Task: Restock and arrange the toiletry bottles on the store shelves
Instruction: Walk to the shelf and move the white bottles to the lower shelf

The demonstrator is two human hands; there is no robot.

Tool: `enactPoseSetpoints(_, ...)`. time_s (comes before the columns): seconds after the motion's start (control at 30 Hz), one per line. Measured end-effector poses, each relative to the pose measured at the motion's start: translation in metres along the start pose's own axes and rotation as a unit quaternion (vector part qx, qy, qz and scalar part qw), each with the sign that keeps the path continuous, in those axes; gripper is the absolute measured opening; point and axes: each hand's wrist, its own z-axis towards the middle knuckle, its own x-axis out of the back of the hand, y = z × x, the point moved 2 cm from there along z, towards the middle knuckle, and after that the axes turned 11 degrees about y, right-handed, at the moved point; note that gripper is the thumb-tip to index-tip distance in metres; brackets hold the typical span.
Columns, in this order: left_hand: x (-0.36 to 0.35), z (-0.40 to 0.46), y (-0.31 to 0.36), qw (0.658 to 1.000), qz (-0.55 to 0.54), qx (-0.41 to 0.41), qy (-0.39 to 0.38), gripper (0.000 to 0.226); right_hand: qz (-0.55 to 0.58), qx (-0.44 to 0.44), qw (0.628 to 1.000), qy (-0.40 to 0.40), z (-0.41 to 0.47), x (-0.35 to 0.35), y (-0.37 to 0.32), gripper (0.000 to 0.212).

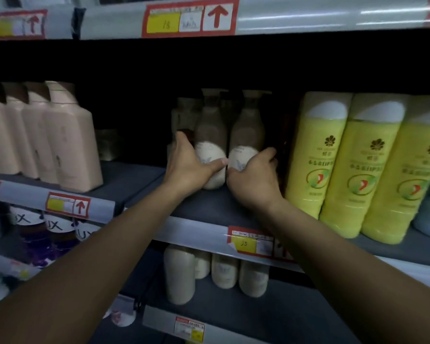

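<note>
Two brown-and-cream bottles stand upright side by side on the middle shelf (209,207). My left hand (189,167) wraps the base of the left bottle (210,135), thumb across its cream front. My right hand (255,177) grips the base of the right bottle (246,132) from its right side. More of the same bottles stand dimly behind them, partly hidden in shadow.
Yellow bottles (318,155) crowd the shelf right of my right hand. Pink bottles (70,142) stand at the left, with a dark gap between. Cream bottles (224,271) fill the shelf below; purple-labelled bottles (52,234) sit lower left. Price tags line the shelf edges.
</note>
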Motion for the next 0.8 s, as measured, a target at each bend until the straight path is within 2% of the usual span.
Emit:
enactPoseSetpoints(0.17, -0.011, 0.005, 0.006, 1.0, -0.001, 0.027, 0.01, 0.093, -0.003, -0.015, 1.0, 0.0, 0.011, -0.012, 0.007, 0.102)
enactPoseSetpoints(0.3, -0.008, 0.006, 0.001, 0.999, 0.014, 0.037, 0.035, 0.09, -0.018, -0.006, 1.0, 0.007, 0.013, -0.011, 0.01, 0.087)
enactPoseSetpoints(0.4, -0.001, 0.003, 0.002, 0.998, 0.008, 0.033, 0.044, 0.088, -0.024, 0.008, 1.0, 0.001, 0.01, -0.004, 0.011, 0.087)
enactPoseSetpoints(0.57, 0.014, -0.012, 0.001, 0.996, -0.073, 0.033, 0.047, 0.076, -0.034, 0.046, 0.998, 0.001, -0.003, 0.008, 0.011, 0.077)
enactPoseSetpoints(0.8, 0.049, -0.033, 0.001, 0.992, -0.118, 0.04, 0.027, 0.097, -0.059, 0.082, 0.995, 0.003, -0.031, 0.022, 0.002, 0.071)
